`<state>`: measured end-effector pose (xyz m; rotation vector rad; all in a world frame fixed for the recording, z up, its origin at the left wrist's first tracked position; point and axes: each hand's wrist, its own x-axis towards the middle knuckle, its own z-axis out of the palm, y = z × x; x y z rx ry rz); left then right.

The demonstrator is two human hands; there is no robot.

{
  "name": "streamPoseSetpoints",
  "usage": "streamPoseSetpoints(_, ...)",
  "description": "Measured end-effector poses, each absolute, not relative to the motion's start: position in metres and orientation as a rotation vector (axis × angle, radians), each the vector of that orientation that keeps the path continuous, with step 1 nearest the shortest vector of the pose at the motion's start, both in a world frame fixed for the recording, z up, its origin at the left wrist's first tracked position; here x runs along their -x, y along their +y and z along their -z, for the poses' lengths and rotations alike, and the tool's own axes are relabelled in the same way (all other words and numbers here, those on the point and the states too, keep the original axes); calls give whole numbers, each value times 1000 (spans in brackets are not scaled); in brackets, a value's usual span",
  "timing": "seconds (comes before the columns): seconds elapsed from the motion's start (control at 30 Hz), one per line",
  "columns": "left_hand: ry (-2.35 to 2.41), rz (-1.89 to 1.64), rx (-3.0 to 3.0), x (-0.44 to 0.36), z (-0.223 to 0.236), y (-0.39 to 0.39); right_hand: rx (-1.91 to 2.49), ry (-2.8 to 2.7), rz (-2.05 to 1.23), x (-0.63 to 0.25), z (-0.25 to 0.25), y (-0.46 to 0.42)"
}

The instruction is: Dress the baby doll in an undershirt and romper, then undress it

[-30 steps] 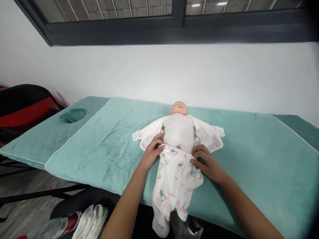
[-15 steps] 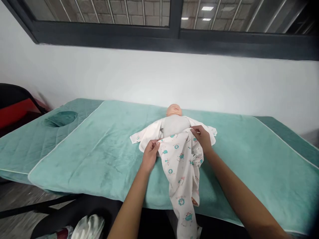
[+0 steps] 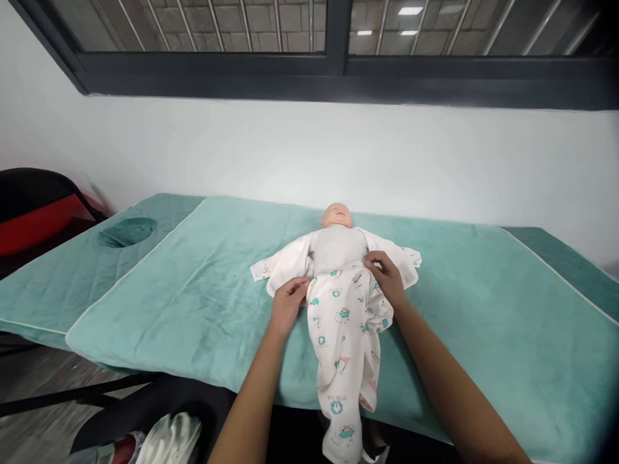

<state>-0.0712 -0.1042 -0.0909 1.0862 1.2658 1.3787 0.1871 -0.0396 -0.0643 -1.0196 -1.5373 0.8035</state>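
A baby doll [image 3: 338,248] lies on its back on the green padded bed, head toward the wall. Its white jacket [image 3: 289,261] is spread wide at both sides, leaving the pale torso bare. White printed baby trousers [image 3: 341,322] cover the doll from the waist down, one leg hanging past the bed's near edge. My left hand [image 3: 289,299] pinches the waistband at the doll's left-hand side in view. At the opposite side of the waist, my right hand [image 3: 387,274] has thumb and fingers closed on the trousers' upper edge.
The green bed cover [image 3: 193,290] stretches to both sides, with a face hole [image 3: 126,232] at the left. A black and red chair [image 3: 41,212] stands beyond it. Below the near edge are a white cloth [image 3: 169,438] and a red-labelled bottle [image 3: 124,449]. A wall and window rise behind.
Both hands have drawn the trousers' waistband up, the right hand moving higher along the torso. The waistband then settled slightly lower, and the trouser legs shifted and straightened.
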Motion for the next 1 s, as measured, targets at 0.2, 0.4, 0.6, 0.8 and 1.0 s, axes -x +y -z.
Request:
streamPoseSetpoints(0.2,1128,-1181,-1313,71,77,-109,931,-1704,-810,-194,64,-42)
streamPoseSetpoints(0.4,1099,-1152,-1496,71,74,-108,843,-1841,-801,-199,53,-51)
streamPoseSetpoints(0.6,1145,-1324,-1445,68,78,-106,960,-1753,-693,-189,52,-64)
streamPoseSetpoints(0.8,1256,-1458,-1352,56,81,-88,1113,-1570,-763,-181,61,-53)
streamPoseSetpoints(1.0,1581,-1458,-1379,54,61,-38,1162,-1927,-783,-191,37,-24)
